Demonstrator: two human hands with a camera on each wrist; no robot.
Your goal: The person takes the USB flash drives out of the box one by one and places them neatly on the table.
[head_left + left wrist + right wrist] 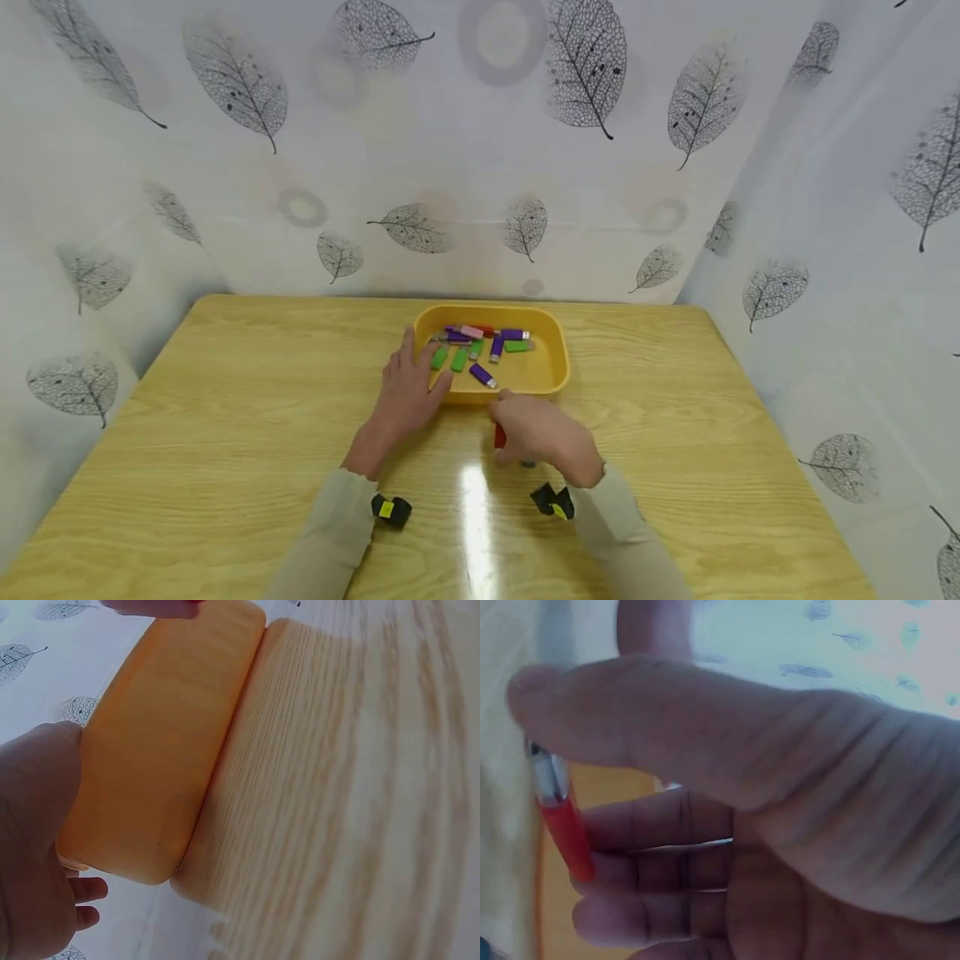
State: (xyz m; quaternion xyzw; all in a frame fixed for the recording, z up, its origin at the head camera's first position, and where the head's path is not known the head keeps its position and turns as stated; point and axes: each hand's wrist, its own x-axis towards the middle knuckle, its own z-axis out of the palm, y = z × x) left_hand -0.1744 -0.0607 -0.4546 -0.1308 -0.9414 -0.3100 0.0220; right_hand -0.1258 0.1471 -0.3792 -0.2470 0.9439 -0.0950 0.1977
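Observation:
A yellow tray [551,379] holds several USB flash drives, among them green ones [459,359], a pink one [471,332] and a purple one [482,375] near the front wall. My left hand [405,387] grips its front left corner, with the thumb at the front rim and other fingers around the left end. Just in front of the tray, my right hand [536,429] pinches a red USB flash drive [568,836] between thumb and fingers. Its metal plug [549,776] points toward the thumb tip. The hand covers most of this drive in the head view.
A wooden table [285,358] carries the tray near its back edge. Behind and at both sides hangs a white leaf-print curtain [450,167]. A small dark thing [528,463] shows at the lower edge of my right hand. Black wrist devices [392,510] sit at both cuffs.

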